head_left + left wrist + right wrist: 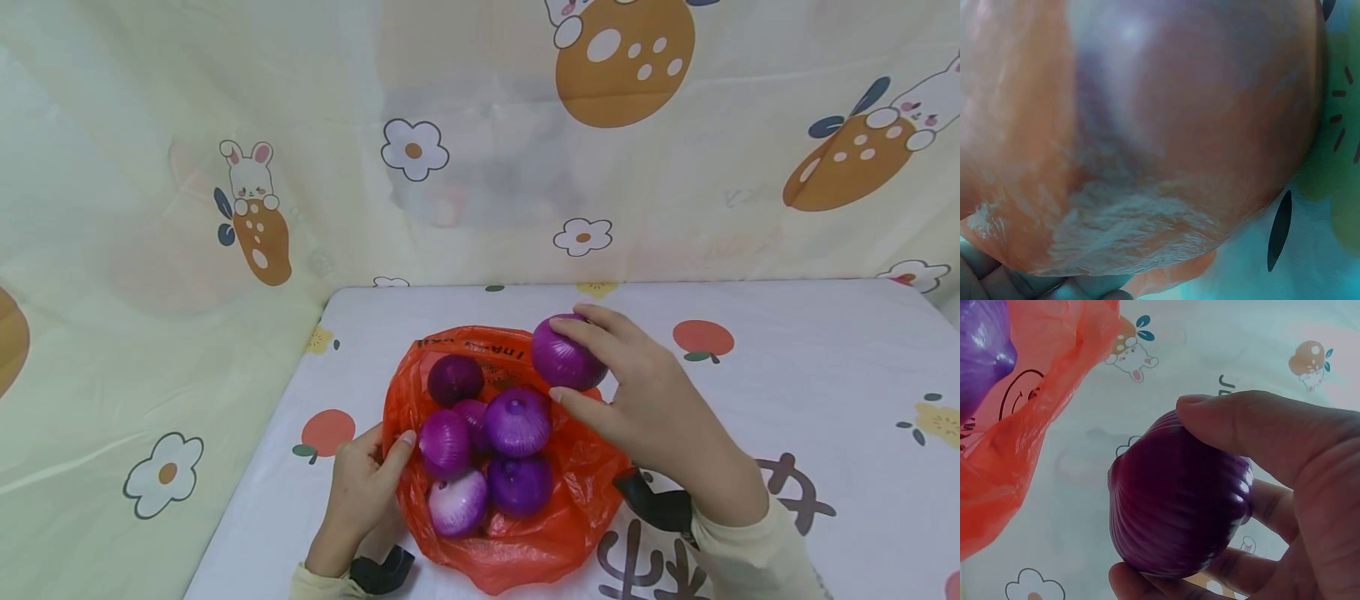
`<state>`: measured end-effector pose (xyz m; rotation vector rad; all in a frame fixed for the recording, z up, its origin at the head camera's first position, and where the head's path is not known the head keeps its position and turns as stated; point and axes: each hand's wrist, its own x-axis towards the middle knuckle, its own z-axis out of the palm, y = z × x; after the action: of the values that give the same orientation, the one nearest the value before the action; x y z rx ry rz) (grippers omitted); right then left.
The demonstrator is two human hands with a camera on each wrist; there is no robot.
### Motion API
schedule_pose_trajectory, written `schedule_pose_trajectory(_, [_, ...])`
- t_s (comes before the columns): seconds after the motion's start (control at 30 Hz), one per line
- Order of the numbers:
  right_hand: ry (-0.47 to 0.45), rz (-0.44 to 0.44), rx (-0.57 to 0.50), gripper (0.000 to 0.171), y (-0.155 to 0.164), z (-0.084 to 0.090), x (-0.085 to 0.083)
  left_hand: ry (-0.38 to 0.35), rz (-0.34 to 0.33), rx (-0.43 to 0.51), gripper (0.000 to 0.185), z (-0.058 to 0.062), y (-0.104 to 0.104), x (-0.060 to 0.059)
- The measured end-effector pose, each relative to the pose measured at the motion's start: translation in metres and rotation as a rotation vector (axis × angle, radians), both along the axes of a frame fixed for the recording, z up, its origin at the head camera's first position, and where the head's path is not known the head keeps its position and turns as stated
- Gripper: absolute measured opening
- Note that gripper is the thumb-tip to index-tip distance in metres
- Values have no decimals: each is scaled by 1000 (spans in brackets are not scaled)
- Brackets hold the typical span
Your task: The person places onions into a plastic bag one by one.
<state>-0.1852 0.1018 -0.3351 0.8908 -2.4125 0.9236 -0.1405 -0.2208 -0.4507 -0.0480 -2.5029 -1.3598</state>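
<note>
A red plastic bag (585, 467) lies with its mouth spread, several purple onions (517, 423) inside it. My left hand (363, 487) pinches the bag's left edge, thumb on the inner side and the other fingers behind the plastic. In the left wrist view the bag (1166, 156) fills most of the picture, its contents only dim shapes. My right hand (660, 400) grips one purple onion (567, 354) between thumb and fingers, over the bag's upper right rim. The right wrist view shows this shiny, ribbed onion (1175, 500) clasped beside the bag's edge.
A white cloth with printed fruit and lettering covers the table (817, 367). Behind it and to the left hangs a cream curtain (487, 192) with printed rabbits and flowers. Black straps (656, 504) sit at both wrists.
</note>
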Motion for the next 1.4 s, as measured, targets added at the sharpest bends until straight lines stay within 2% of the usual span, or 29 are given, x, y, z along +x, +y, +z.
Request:
schedule_pose_trajectory(0.57, [-32,67,27,63,-17,-8,4,-6,3,0,14,2,2,0])
schedule_pose_trajectory(0.87, [-93,86,68,64,-29,-12,7,3,-2,4,13,2,1,0])
schedule_pose_trajectory(1.13, [-76,109,78,61,-38,-16,9,10,-4,11,13,2,1,0])
schedule_pose_trajectory(1.4, [-102,126,87,60,-45,-24,9,8,-1,6,12,2,1,0])
